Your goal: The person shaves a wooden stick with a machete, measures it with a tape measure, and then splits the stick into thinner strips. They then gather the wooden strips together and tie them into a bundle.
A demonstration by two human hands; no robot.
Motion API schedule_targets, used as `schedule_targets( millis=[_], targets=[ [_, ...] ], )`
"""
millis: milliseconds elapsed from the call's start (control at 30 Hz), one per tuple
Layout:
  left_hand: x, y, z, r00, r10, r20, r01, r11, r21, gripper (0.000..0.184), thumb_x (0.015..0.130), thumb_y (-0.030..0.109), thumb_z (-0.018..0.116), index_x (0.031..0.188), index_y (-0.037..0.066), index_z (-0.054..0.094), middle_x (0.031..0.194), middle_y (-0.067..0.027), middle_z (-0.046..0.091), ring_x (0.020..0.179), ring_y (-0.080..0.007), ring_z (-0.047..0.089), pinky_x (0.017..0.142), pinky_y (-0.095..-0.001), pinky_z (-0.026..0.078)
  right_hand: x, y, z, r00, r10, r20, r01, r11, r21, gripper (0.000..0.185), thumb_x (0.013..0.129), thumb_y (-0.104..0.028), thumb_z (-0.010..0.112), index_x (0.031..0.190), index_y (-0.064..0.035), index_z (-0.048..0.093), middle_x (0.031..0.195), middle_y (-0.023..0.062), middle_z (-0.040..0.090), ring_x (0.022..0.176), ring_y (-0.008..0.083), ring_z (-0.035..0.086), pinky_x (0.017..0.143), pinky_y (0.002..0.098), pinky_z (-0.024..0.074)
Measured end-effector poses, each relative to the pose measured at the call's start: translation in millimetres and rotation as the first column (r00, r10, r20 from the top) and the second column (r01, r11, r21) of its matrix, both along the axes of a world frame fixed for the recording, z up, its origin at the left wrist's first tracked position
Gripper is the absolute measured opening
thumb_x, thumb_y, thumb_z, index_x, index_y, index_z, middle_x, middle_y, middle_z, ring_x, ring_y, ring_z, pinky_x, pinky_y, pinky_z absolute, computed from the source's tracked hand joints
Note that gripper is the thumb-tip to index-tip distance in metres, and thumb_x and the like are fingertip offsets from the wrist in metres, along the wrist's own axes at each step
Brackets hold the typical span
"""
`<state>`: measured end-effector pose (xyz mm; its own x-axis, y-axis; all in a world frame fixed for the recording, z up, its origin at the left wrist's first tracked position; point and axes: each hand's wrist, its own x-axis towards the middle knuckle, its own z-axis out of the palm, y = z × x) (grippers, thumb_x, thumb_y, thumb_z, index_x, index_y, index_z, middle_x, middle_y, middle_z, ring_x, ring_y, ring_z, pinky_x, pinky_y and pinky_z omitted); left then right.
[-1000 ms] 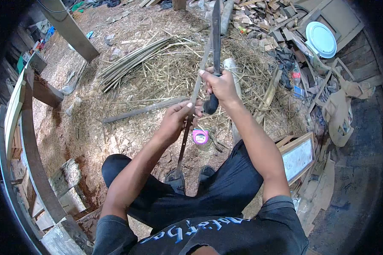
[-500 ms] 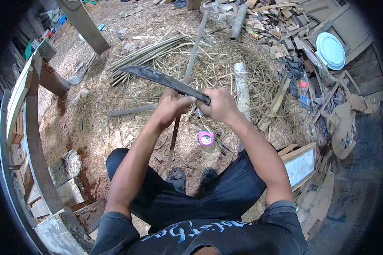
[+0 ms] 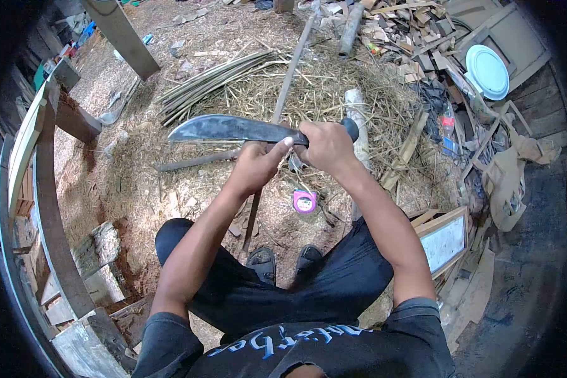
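A machete (image 3: 233,128) lies crosswise in the air, its broad dark blade pointing left. My right hand (image 3: 329,147) is wrapped round its black handle, whose rounded end sticks out to the right. Close against the blade's base, my left hand (image 3: 258,165) is closed round a long thin wooden strip (image 3: 290,77), with the thumb at the machete. The strip runs from the upper middle, behind the blade, down toward my feet. Part of it is hidden by the blade and my left hand.
A pink tape measure (image 3: 305,201) lies on the ground before my feet. Thin strips (image 3: 214,85) are bundled at the upper left. A pale log (image 3: 358,129) lies right of my hands. Wood scraps (image 3: 416,38), a light blue lid (image 3: 487,72) and a framed panel (image 3: 443,246) are at the right.
The machete has swung from pointing up to lying crosswise, blade to the left, over the strip. Both hands have stayed closed; my left hand has shifted slightly on the strip.
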<state>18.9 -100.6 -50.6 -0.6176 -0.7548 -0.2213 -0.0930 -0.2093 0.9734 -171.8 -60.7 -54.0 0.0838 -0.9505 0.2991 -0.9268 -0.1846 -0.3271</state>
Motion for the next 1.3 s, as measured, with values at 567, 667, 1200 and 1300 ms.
schedule_targets(
  millis=[567, 667, 1200, 1300],
  targets=[
    [8, -5, 8, 0.939, -0.011, 0.342, 0.109, 0.957, -0.267, 0.042, 0.079, 0.012, 0.079, 0.112, -0.004, 0.057, 0.073, -0.0028, 0.056, 0.072, -0.0112, 0.055, 0.064, -0.0269, 0.047, -28, -16, 1, 0.995, -0.094, 0.016, 0.092, 0.992, 0.091, 0.019, 0.074, -0.026, 0.07, 0.075, -0.0081, 0.063, 0.068, 0.0155, 0.066, 0.065, 0.0367, 0.066, 0.061, 0.0464, 0.0529],
    [7, -8, -1, 0.975, -0.04, 0.22, 0.074, 0.986, -0.152, 0.033, 0.076, 0.013, 0.079, 0.09, 0.001, 0.052, 0.07, -0.0017, 0.054, 0.063, -0.0117, 0.052, 0.057, -0.0316, 0.045, -20, -10, 7, 0.983, -0.184, -0.021, 0.185, 0.977, 0.104, 0.019, 0.078, -0.03, 0.067, 0.078, -0.011, 0.069, 0.062, 0.0125, 0.066, 0.056, 0.0268, 0.067, 0.058, 0.0405, 0.0553],
    [0, 2, 8, 0.973, -0.111, 0.201, 0.104, 0.993, 0.048, 0.032, 0.084, 0.003, 0.072, 0.081, 0.013, 0.042, 0.062, 0.008, 0.042, 0.047, -0.0019, 0.036, 0.041, -0.0208, 0.027, -96, -33, -10, 0.914, -0.368, 0.172, 0.352, 0.929, 0.114, 0.022, 0.085, -0.022, 0.058, 0.073, -0.0062, 0.066, 0.057, 0.0063, 0.061, 0.045, 0.0146, 0.053, 0.043, 0.032, 0.0432],
    [2, -3, -14, 0.989, -0.126, 0.081, 0.125, 0.992, 0.008, 0.026, 0.083, 0.007, 0.076, 0.088, 0.007, 0.051, 0.068, 0.0052, 0.05, 0.057, -0.0049, 0.048, 0.048, -0.0218, 0.038, -125, -31, -21, 0.591, -0.549, 0.591, 0.503, 0.824, 0.263, 0.023, 0.086, -0.023, 0.062, 0.072, -0.0048, 0.064, 0.055, 0.004, 0.057, 0.044, 0.0128, 0.052, 0.042, 0.0297, 0.0406]
  ],
)
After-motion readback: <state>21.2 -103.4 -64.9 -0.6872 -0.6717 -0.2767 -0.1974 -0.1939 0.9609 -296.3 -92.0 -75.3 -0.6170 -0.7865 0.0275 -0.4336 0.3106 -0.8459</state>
